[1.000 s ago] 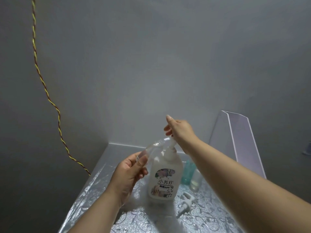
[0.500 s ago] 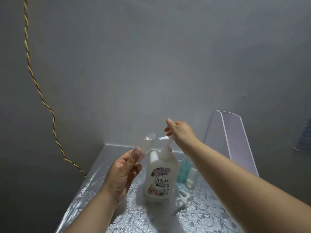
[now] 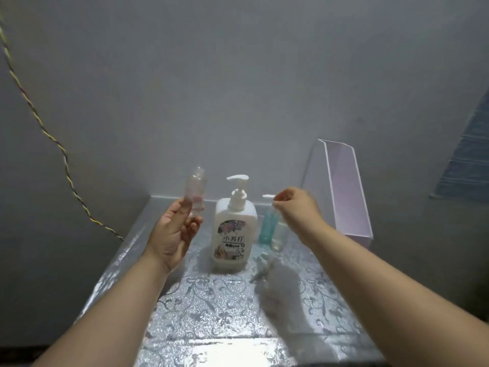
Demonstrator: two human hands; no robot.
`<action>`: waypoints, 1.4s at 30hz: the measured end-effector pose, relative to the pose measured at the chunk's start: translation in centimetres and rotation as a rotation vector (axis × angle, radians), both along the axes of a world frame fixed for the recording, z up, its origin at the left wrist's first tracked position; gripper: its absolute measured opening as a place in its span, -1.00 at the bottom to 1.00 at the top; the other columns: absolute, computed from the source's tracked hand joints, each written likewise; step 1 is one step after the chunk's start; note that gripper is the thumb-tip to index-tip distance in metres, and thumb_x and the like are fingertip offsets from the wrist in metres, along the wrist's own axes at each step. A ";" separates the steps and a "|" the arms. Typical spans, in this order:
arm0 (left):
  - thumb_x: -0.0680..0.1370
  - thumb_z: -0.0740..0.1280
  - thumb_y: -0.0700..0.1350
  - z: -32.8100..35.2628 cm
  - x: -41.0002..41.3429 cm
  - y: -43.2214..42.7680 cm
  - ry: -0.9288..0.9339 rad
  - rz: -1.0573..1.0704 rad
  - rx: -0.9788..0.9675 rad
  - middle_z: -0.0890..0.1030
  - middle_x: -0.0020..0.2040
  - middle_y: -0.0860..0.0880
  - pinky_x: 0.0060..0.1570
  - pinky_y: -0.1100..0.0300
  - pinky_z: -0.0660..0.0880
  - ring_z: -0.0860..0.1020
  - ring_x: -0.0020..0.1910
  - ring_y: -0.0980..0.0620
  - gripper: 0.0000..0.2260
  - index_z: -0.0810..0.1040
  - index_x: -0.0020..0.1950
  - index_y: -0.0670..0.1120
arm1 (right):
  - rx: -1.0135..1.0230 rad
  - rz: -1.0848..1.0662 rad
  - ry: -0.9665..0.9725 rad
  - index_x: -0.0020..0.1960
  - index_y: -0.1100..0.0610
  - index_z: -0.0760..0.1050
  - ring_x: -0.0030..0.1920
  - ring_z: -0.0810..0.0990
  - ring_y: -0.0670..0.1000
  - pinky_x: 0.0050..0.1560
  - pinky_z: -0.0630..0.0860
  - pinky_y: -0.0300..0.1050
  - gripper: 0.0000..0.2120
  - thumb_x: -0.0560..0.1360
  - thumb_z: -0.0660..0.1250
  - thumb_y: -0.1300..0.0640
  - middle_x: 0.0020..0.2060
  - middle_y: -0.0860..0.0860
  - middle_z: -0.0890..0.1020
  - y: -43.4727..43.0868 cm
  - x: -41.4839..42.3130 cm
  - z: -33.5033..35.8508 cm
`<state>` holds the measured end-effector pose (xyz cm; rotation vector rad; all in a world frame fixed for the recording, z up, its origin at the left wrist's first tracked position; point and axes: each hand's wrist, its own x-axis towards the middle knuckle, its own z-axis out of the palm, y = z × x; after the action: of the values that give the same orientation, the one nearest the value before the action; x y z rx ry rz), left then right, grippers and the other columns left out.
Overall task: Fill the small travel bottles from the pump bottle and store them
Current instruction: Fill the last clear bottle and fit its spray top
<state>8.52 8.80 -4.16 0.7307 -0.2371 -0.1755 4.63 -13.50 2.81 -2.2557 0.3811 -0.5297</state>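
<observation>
Left hand (image 3: 172,234), fingers wrapped round it, holds the uncapped clear bottle (image 3: 194,193) upright beside but apart from the pump bottle (image 3: 234,229) on the table (image 3: 211,300); right hand (image 3: 297,207) curls over the teal bottle (image 3: 266,229), its grip indeterminable, and may topple it if lowered carelessly.

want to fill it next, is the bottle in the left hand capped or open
Open. The bottle in the left hand shows a bare neck with no cap.
</observation>
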 end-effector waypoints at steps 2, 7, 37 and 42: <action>0.40 0.34 -0.06 0.3 -0.5 -0.3 0.001 0.031 0.004 0.56 -0.11 -0.09 -0.43 0.44 0.52 0.55 -0.44 0.20 -0.70 0.51 0.09 -0.14 | -0.047 0.061 0.128 -0.23 0.07 0.56 -0.17 0.56 0.05 -0.07 0.55 -0.06 -0.86 0.46 0.33 0.25 -0.24 0.04 0.61 -0.5 -1.3 -1.1; 0.39 0.34 -0.09 1.5 -1.5 -1.1 -0.032 0.035 0.009 0.63 -0.27 -0.04 -0.44 0.43 0.52 0.57 -0.43 0.19 -0.77 0.55 0.02 -0.11 | -0.320 0.310 0.489 0.06 0.10 0.62 -0.22 0.52 0.00 -0.33 0.45 -0.26 -0.75 0.46 0.33 0.34 -0.09 0.05 0.59 -0.7 -3.3 -3.0; 0.37 0.41 -0.08 -2.2 -8.8 -4.3 0.042 -0.128 0.178 0.58 0.09 -0.24 -0.34 0.33 0.58 0.57 -0.32 0.07 -0.55 0.51 0.23 -0.19 | 0.707 0.140 0.076 -0.20 0.11 0.49 -0.56 0.17 -0.10 -0.56 0.10 -0.31 -0.89 0.47 0.36 0.12 -0.47 -0.04 0.29 -2.1 -3.1 -2.6; 0.29 0.46 -0.05 -2.1 -8.9 -5.3 0.034 -0.136 0.220 0.55 0.16 -0.27 -0.34 0.33 0.58 0.61 -0.29 0.05 -0.47 0.52 0.23 -0.18 | 0.782 0.454 -0.302 -0.22 0.10 0.54 -0.48 0.23 -0.09 -0.44 0.16 -0.28 -0.90 0.47 0.38 0.20 -0.49 -0.10 0.38 -0.9 -4.5 1.6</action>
<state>-0.35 3.51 -6.21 0.9302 -0.2370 -0.3467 0.14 -14.35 4.41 -1.4114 -0.0843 -0.3790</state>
